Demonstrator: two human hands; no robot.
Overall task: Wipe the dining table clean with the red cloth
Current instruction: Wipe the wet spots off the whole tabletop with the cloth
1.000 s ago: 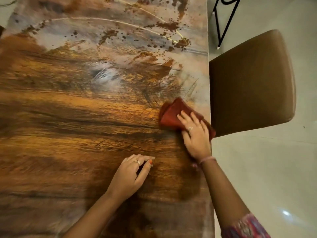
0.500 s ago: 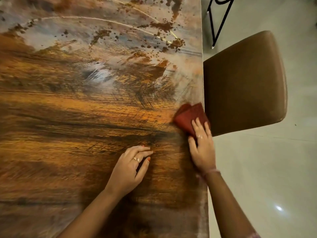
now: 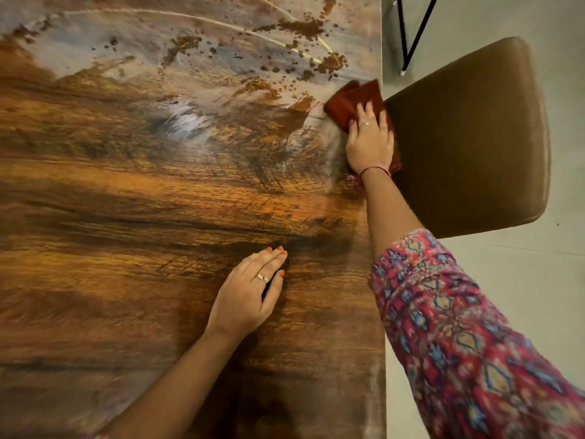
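The table [image 3: 126,217] has a brown wood-like pattern with pale grey areas and dark spots at the far part. The left hand [image 3: 250,296] lies flat on the table with straight fingers and grasps nothing; it wears a ring. Further right, the right hand [image 3: 368,141] presses flat on the red cloth [image 3: 348,103], fingers stretched, at the right edge of the table. Just beside that edge stands a brown chair [image 3: 474,137] on the pale floor [image 3: 538,280].
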